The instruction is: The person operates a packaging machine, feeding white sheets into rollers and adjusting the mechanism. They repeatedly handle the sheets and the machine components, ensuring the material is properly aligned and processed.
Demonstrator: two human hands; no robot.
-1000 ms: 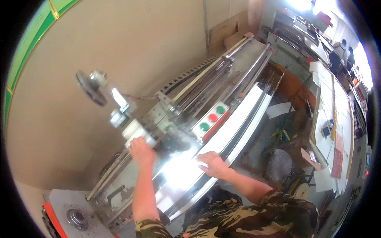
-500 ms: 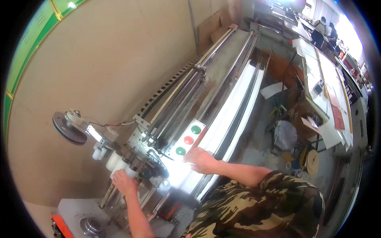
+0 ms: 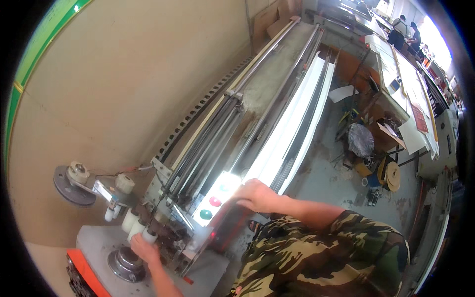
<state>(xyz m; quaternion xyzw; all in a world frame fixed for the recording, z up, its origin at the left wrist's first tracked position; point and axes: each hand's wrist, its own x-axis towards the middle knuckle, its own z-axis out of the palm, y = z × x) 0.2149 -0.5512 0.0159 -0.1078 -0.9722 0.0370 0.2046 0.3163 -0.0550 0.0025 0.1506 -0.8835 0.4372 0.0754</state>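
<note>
My left hand (image 3: 145, 247) is closed around a white cylindrical knob (image 3: 150, 234), the nearest in a row of white cylinders on the carriage of a long machine. Below that hand, a round metal fitting (image 3: 127, 263) sits on the machine's grey end block (image 3: 94, 236). My right hand (image 3: 261, 194) has curled fingers at the edge of a white control panel (image 3: 217, 190); whatever they grip is hidden. Red and green buttons (image 3: 206, 214) show on the panel, partly washed out by glare. Long white sheet material (image 3: 297, 106) runs along the machine beside the right hand.
Metal rails (image 3: 277, 94) stretch toward the far end along a beige wall (image 3: 148, 64). At the right stand a table with papers (image 3: 405, 101), a covered round object (image 3: 360, 140) and a cable reel (image 3: 392, 176). Two people (image 3: 400, 32) are far off at upper right.
The carriage, with its panel and white cylinders, has slid along the rails closer to the grey end block. Both my hands have travelled with it, and my view has shifted a little.
</note>
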